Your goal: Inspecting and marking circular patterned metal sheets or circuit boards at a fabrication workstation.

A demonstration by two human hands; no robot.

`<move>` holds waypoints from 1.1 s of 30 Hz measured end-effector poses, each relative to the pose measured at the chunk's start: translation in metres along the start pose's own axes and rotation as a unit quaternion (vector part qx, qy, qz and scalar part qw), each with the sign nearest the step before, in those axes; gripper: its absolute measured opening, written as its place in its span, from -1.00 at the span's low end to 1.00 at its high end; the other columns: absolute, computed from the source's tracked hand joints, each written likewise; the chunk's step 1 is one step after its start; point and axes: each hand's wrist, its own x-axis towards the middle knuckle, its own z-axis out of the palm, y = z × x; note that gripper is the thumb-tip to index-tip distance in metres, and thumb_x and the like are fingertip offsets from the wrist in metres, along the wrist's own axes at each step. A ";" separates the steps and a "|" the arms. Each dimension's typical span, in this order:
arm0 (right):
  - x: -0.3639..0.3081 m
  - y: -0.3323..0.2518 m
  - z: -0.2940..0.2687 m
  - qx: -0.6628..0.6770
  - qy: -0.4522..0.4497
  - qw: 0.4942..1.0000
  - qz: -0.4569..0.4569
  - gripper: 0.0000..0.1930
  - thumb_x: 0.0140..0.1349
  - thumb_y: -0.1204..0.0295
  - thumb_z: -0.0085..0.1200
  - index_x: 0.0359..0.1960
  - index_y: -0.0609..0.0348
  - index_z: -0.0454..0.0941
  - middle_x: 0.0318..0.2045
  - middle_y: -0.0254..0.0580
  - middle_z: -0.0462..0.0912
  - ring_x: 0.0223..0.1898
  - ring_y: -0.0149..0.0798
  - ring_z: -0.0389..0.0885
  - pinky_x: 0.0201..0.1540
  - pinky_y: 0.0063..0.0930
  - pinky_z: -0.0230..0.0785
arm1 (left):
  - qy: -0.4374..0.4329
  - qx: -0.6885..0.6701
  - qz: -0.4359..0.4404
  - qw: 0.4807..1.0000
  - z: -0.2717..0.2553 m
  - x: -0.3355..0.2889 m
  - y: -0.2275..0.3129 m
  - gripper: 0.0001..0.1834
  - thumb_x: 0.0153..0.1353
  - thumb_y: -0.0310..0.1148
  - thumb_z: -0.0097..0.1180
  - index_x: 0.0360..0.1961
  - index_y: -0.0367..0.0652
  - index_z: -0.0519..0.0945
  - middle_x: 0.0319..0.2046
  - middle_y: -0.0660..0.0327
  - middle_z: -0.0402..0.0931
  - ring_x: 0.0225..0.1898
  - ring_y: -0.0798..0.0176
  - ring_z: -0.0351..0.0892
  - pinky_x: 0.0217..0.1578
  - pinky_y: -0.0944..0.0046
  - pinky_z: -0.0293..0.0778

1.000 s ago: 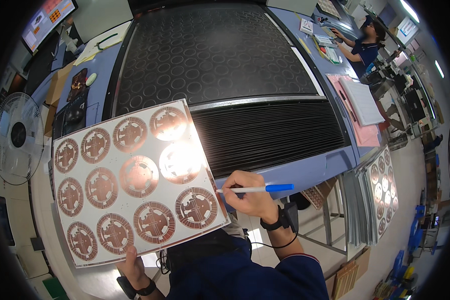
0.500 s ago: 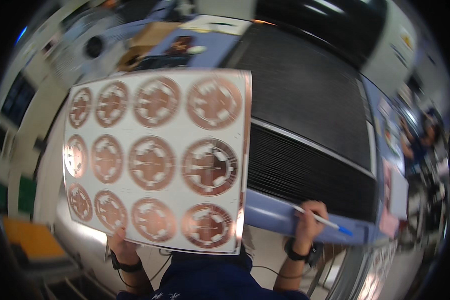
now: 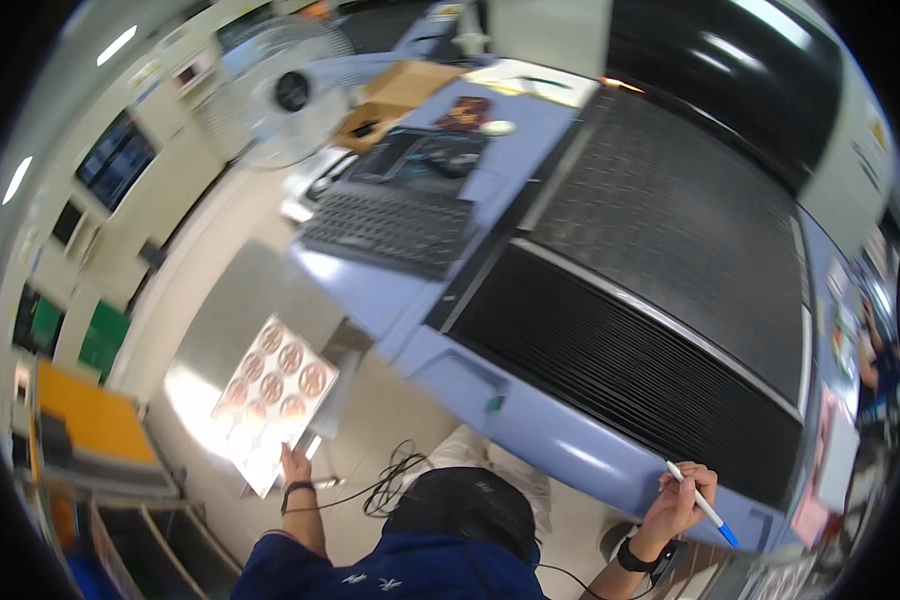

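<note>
Panel (image 3: 273, 398) moved leftward | left hand (image 3: 295, 466) at its edge, grip unclear | right hand (image 3: 678, 508) curled round pen (image 3: 712, 517)

Bright ceiling lights (image 3: 117, 46), glare on copper-patterned panel (image 3: 274, 400), slight blur, curved edges

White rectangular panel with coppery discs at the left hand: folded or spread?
Spread: the white rectangular panel shows coppery discs across one flat face, no visible fold; glare washes out the end by the left hand.

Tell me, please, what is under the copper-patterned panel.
A metal table shows beyond the panel; whatever lies directly beneath is covered, and contact cannot be judged.
</note>
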 end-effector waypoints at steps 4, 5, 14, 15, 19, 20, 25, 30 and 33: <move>-0.016 -0.016 -0.076 -0.128 0.174 0.975 -0.057 -0.65 0.47 0.25 -0.06 0.08 0.30 0.46 -0.25 0.03 0.66 -0.31 -0.15 0.67 -0.27 -0.36 0.52 | -0.073 -0.171 -0.050 0.981 0.007 0.017 -0.058 -0.53 0.39 -0.22 -0.09 0.19 -0.31 0.43 0.16 0.03 0.53 0.10 0.17 0.57 0.08 0.07 0.51; -0.022 -0.038 -0.102 -0.161 0.245 0.955 -0.053 -0.57 0.54 0.20 -0.15 0.22 0.29 0.41 -0.16 0.07 0.70 -0.22 -0.12 0.70 -0.19 -0.33 0.56 | -0.098 -0.431 -0.219 0.870 0.010 0.017 -0.033 -0.51 0.38 -0.19 -0.08 0.21 -0.30 0.42 0.17 0.03 0.52 0.10 0.15 0.57 0.09 0.06 0.50; -0.083 -0.148 -0.360 -0.766 0.354 0.505 0.185 -0.41 0.36 0.17 0.11 0.27 0.35 0.32 0.12 0.44 0.50 0.20 0.44 0.39 0.28 0.09 0.23 | -0.281 -0.648 -0.246 0.664 -0.008 0.024 0.126 -0.26 0.29 0.09 0.02 0.33 -0.21 0.32 0.21 0.03 0.49 0.12 0.04 0.50 0.16 -0.06 0.42; -0.095 -0.146 -0.383 -0.765 0.362 0.500 0.186 -0.41 0.36 0.17 0.11 0.27 0.35 0.32 0.12 0.44 0.50 0.20 0.44 0.39 0.28 0.09 0.23 | -0.297 -0.664 -0.240 0.642 -0.006 0.028 0.138 -0.23 0.27 0.12 0.03 0.34 -0.20 0.31 0.22 0.03 0.48 0.13 0.02 0.50 0.16 -0.07 0.41; -0.136 -0.111 -0.408 -0.823 0.264 0.450 0.226 -0.35 0.26 0.10 0.21 0.18 0.40 0.35 0.00 0.37 0.55 0.16 0.32 0.42 0.24 0.03 0.24 | -0.354 -0.724 -0.219 0.550 -0.010 0.048 0.180 -0.12 0.23 0.24 0.08 0.40 -0.16 0.27 0.24 0.03 0.47 0.14 -0.03 0.47 0.19 -0.12 0.38; -0.142 -0.104 -0.409 -0.827 0.284 0.440 0.203 -0.35 0.25 0.12 0.23 0.19 0.39 0.36 -0.01 0.36 0.56 0.14 0.32 0.43 0.23 0.04 0.24 | -0.369 -0.729 -0.207 0.538 -0.014 0.053 0.195 -0.09 0.22 0.27 0.09 0.41 -0.15 0.26 0.24 0.03 0.46 0.14 -0.04 0.46 0.20 -0.14 0.37; -0.152 -0.100 -0.360 -0.811 0.344 0.437 0.180 -0.44 0.26 0.29 0.25 0.20 0.35 0.38 0.00 0.30 0.56 0.10 0.28 0.47 0.18 0.04 0.28 | -0.390 -0.611 -0.040 0.688 -0.123 0.006 0.322 -0.46 0.36 -0.02 0.02 0.11 -0.29 0.51 0.00 -0.03 0.58 0.00 -0.01 0.53 -0.02 -0.03 0.48; -0.191 -0.068 -0.281 -0.418 0.655 0.627 0.059 -0.38 0.34 0.15 0.21 0.27 0.32 0.34 0.10 0.18 0.56 0.19 0.01 0.50 0.22 -0.12 0.35 | -0.398 -0.551 0.099 0.727 -0.155 -0.004 0.353 -0.58 0.39 -0.15 0.02 0.02 -0.29 0.58 -0.04 -0.05 0.59 -0.02 0.01 0.55 -0.01 0.03 0.48; -0.186 -0.064 -0.306 0.085 0.692 0.715 0.062 -0.34 0.35 0.09 0.19 0.26 0.38 0.30 0.16 0.20 0.52 0.21 0.04 0.48 0.29 -0.07 0.32 | -0.446 -0.500 0.190 0.718 -0.160 0.021 0.362 -0.62 0.40 -0.20 0.01 0.03 -0.29 0.58 0.00 -0.06 0.57 0.02 0.02 0.54 0.02 0.04 0.48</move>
